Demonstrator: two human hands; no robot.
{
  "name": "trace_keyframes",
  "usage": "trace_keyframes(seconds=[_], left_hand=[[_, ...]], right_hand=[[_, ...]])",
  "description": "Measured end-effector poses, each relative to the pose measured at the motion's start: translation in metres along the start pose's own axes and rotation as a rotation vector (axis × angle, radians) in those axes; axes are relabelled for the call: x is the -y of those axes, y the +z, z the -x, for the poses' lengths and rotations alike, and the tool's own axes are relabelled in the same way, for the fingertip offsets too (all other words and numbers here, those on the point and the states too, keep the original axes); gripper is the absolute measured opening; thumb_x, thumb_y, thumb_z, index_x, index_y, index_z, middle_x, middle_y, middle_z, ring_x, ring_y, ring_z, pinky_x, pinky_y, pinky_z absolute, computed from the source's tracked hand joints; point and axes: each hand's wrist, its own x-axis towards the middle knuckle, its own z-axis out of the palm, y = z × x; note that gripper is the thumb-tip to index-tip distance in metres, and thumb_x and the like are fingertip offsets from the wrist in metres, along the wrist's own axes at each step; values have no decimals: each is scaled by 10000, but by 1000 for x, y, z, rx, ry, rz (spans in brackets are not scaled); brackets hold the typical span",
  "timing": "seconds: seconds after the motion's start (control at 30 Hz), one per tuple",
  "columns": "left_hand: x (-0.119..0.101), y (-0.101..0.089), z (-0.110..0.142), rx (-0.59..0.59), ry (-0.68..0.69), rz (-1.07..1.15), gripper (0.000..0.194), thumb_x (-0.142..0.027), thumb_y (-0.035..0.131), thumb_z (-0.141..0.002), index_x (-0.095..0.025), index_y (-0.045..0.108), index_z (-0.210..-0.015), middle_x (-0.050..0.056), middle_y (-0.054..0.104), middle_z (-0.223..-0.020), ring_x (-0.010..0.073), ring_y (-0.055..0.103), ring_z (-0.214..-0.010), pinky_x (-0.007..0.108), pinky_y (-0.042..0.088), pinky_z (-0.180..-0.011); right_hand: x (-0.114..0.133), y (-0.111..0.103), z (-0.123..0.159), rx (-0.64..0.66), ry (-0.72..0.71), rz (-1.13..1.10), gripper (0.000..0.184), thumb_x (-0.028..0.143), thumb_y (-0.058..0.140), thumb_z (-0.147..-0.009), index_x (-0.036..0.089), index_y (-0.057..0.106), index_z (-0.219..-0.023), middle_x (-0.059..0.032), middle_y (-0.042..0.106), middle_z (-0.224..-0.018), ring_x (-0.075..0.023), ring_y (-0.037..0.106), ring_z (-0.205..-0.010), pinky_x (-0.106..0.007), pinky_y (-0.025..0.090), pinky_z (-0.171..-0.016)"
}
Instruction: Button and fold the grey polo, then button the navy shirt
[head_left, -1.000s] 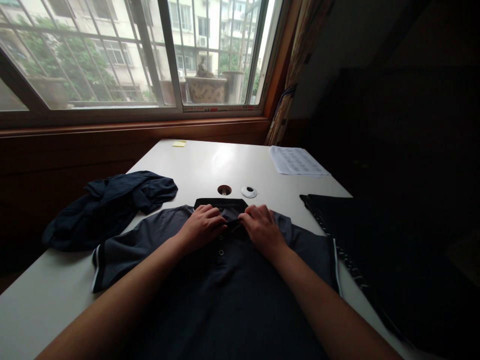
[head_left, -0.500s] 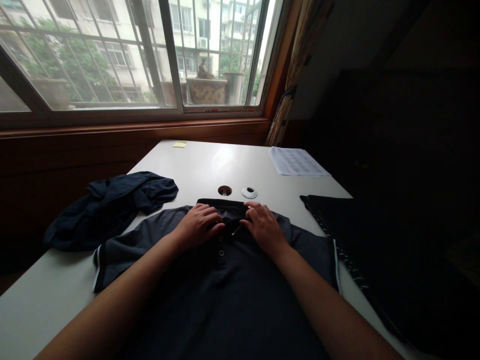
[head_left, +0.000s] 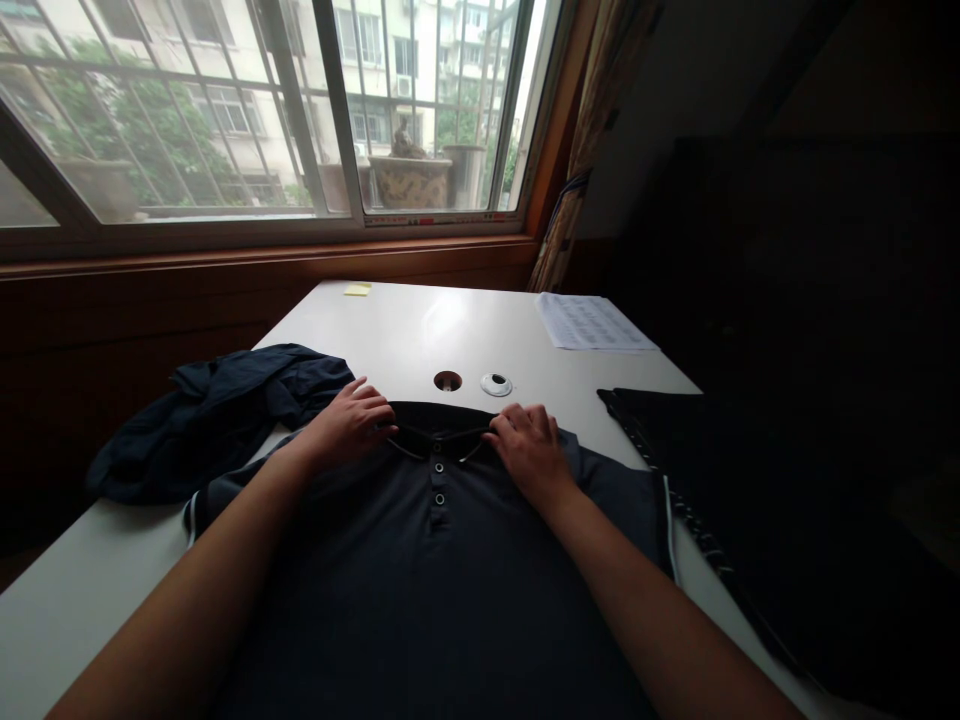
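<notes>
A dark polo shirt (head_left: 427,590) lies front up on the white table, its collar (head_left: 439,418) towards the window and its placket (head_left: 439,490) of several ringed buttons in the middle. My left hand (head_left: 351,422) is at the collar's left side, fingers curled over the edge. At the right side of the collar, my right hand (head_left: 531,445) pinches the fabric between thumb and fingers. Between the hands the collar is spread, with pale-edged tips. My left forearm covers much of the left sleeve; the right sleeve's striped cuff (head_left: 670,525) shows.
A crumpled navy garment (head_left: 217,420) lies left of the shirt, and a dark cloth (head_left: 787,520) at the right. Beyond the collar are a cable hole (head_left: 448,381) and its white cover (head_left: 496,385). Papers (head_left: 596,322) and a yellow note (head_left: 358,290) lie on the table (head_left: 420,335).
My left hand has moved left along the collar, away from the middle, uncovering the buttons and the left collar tip. My right hand has stayed nearly in place.
</notes>
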Motion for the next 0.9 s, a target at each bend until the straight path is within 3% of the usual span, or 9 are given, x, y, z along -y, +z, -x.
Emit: trace_keyframes(seconds=[0.2, 0.33, 0.47, 0.77, 0.9], left_hand=[[12, 10, 3, -142, -24, -10, 199, -406, 597, -939, -246, 683, -858, 28, 659, -807, 226, 595, -921, 531, 320, -1137], [16, 17, 4, -171, -10, 8, 189, -391, 582, -957, -230, 663, -899, 54, 659, -868, 234, 564, -892, 449, 465, -979], [12, 18, 5, -178, -34, 60, 149, -333, 557, -968, -222, 658, -960, 76, 657, -923, 243, 560, -907, 395, 514, -853], [14, 18, 8, -210, -58, -28, 232, -218, 451, -995, -241, 663, -1086, 75, 672, -1005, 231, 585, -929, 374, 522, -824], [9, 15, 8, -298, -130, -112, 249, -233, 464, -999, -244, 624, -1190, 78, 650, -1067, 234, 603, -974, 384, 504, -881]], right_hand=[[-1, 0, 0, -73, 78, -60, 124, 349, 578, -976, 238, 613, -934, -120, 621, -1091, -305, 513, -983, -466, 470, -825], [-5, 7, -1, -22, 84, -199, 94, 282, 531, -996, 218, 588, -957, -98, 643, -949, -271, 566, -880, -432, 492, -820], [-7, 10, -1, -51, 108, -281, 91, 233, 497, -992, 235, 583, -963, -85, 651, -913, -277, 584, -880, -430, 498, -821], [-7, 3, -1, -203, 190, -378, 172, 168, 488, -971, 247, 570, -1100, -82, 639, -968, -268, 624, -902, -422, 524, -839], [-9, 0, -2, -291, 269, -384, 149, 191, 480, -976, 229, 578, -1081, -88, 579, -1002, -237, 624, -850, -386, 541, -782]])
